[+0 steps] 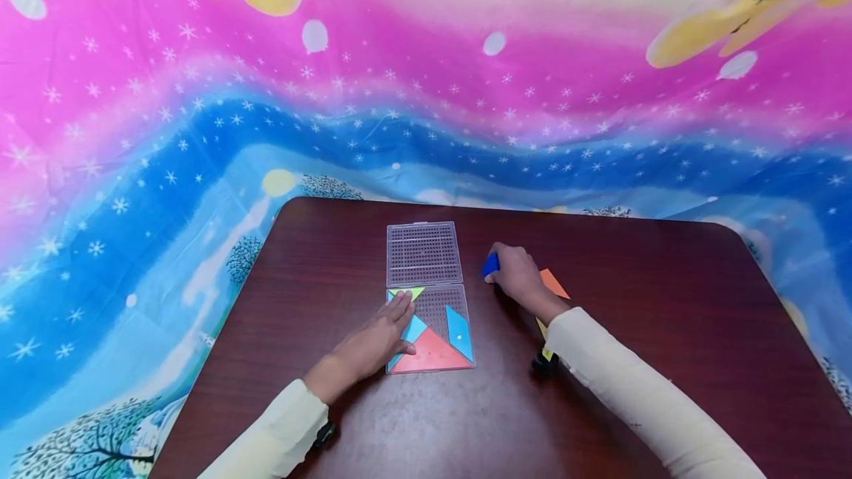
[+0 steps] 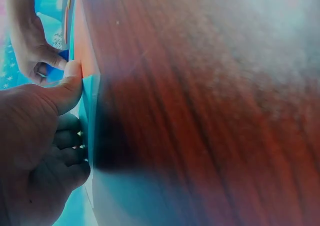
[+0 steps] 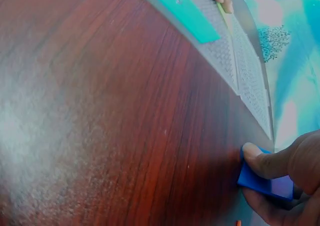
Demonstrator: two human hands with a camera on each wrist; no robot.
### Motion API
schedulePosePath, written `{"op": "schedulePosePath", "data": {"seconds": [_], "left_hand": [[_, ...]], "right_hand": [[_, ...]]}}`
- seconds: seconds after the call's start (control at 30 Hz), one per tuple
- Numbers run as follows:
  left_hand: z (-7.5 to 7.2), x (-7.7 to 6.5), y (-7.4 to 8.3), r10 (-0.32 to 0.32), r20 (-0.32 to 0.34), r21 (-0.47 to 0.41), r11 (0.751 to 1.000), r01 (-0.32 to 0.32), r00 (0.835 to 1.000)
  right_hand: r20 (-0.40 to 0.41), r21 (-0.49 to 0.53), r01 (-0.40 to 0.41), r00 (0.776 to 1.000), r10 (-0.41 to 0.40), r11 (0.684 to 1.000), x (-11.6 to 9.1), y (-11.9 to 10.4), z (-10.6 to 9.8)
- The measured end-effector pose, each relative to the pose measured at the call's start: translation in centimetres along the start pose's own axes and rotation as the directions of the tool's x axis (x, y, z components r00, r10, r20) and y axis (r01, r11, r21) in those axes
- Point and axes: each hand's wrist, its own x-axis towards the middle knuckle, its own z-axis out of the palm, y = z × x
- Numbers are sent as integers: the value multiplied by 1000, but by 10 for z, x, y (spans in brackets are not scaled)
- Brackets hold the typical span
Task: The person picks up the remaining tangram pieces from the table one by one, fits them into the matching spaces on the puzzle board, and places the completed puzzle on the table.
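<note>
Clock reference: head view, 12 o'clock at the far side of the dark red-brown wood-grain tabletop (image 1: 319,257).
Blue piece: solid blue flat piece (image 1: 490,265), held at the 10 o'clock side of the right hand (image 1: 522,276); contact with the tabletop cannot be told.
Right-hand fingers: clamped on the blue piece, thumb on one face, fingers behind.
Blue piece, long axis: cannot be told; the fingers cover much of the outline.
Governing relation (judged): bare area of the clear gridded plastic tray (image 1: 434,307) lies at 8 o'clock from the blue piece, apart from it; the right hand is the nearer hand to the piece.
Plastic lid: clear gridded lid (image 1: 424,253), spread flat at the tray's 12 o'clock edge.
Left hand (image 1: 376,342): over the tray's 9 o'clock side; fingers close together, tips on the yellow-green flat triangle (image 1: 416,292); thumb apart, tip at the large coral flat triangle (image 1: 433,353).
Tray, 3 o'clock side: light-blue flat parallelogram (image 1: 459,335), long axis from 11 to 5 o'clock.
Loose piece: orange flat piece (image 1: 555,284), 4 o'clock from the right hand, partly hidden.
</note>
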Motion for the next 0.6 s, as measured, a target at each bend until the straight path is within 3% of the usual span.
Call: {"op": "schedulePosePath", "data": {"seconds": [0.27,0.47,0.6], "left_hand": [[0,-1,0,19,3,18,1000,-19,1000],[-2,-1,1,7,40,-36,999,-5,999],[-2,-1,0,-16,42,-69,997,19,999]], "right_hand": [[23,-11,28,999,-27,1000,-1,1,-5],[96,-24,1,995,1,1000,0,-2,-13],[75,-10,15,997,-14,1000,-2,-4,-18]]}}
